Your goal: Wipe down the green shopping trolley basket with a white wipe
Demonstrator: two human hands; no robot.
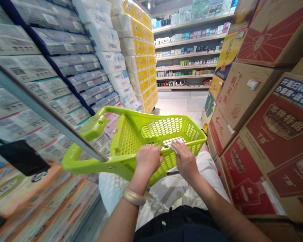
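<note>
A lime-green shopping basket (133, 141) with a perforated body and long handle tilts across my front. My left hand (148, 158) is closed around its near rim, the knuckles up and a gold bracelet (133, 196) on that wrist. Farther right along the same rim, my right hand (184, 158) presses a small white cloth or tissue (174, 147) against the edge with bent fingers. Part of the cloth is hidden beneath the fingers. A grey metal pole (55, 116) slants down to the basket's handle side.
Packaged paper stacks (78, 67) and yellow-white tissue packs (141, 64) rise on the left. Red and brown cartons (272, 134) wall the right side closely. Shelves of small boxed goods (189, 50) stand beyond a tiled floor (181, 101). A black panel (21, 157) juts out at lower left.
</note>
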